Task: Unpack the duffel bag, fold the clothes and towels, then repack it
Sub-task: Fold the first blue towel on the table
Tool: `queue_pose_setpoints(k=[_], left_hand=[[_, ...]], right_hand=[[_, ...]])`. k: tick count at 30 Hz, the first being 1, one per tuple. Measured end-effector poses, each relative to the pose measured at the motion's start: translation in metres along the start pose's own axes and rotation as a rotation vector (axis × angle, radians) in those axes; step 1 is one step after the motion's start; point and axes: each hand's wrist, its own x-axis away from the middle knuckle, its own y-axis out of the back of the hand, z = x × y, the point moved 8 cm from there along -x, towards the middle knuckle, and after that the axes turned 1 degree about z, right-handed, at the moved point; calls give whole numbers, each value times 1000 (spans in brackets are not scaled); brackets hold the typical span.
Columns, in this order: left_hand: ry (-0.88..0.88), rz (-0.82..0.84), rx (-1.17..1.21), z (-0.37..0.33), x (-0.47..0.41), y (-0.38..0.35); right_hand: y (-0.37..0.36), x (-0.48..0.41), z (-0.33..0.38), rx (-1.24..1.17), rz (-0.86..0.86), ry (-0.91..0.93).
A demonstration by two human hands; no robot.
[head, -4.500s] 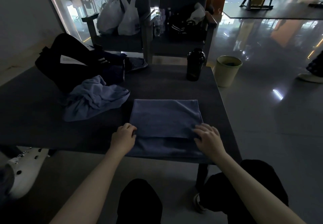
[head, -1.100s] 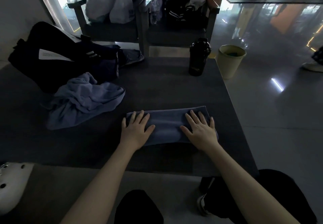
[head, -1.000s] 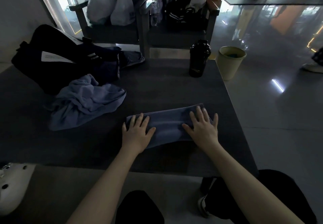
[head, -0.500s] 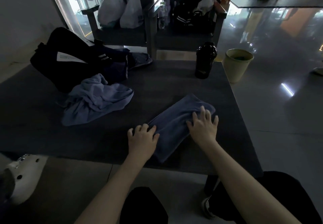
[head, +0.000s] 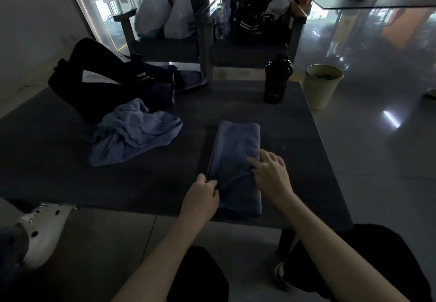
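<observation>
The left edge of the folded towel is pinched between the curled fingers and thumb of the left hand, low down near the person. The fingertips are lost in the dark crease, so the depth of the grip cannot be told. The right hand is laid on the towel's right side with its fingers straight and loosely spread, nothing gripped.

The towel is set as a narrow strip on the table, with its long axis running straight away from the person and its near end close to the table's near edge.

Off to the left, well apart, a crumpled towel is heaped. Behind it the black duffel bag is slumped with dark clothes spilling out; its opening is swallowed by shadow. A black bottle is stood at the far edge, with a pale bin on the floor beyond. Chairs with plastic bags are seen behind, and a white shoe is cut off at lower left.
</observation>
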Motion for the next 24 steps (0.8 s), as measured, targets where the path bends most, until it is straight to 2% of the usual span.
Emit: queue_pose_setpoints(k=[3,6,10,13,16,20,24], left_hand=[[10,17,36,3,4,-1],[2,47,25,8,7,-1],[-54,101,-87,7,15,1],[-112,192,-132,10,21,-2],[-163,274,-185,15,28,-1],[-261,236,-239,18,33,3],[-288,187,-218,20,30,8]], right_hand=[[-5,21,14,-58,46,207],[-7,45,13,-50,58,281],[-8,68,9,-40,136,267],[-13,79,5,34,272,281],[-16,87,7,80,297,303],[-10,89,12,1,224,293],[-2,79,5,-246,251,122]])
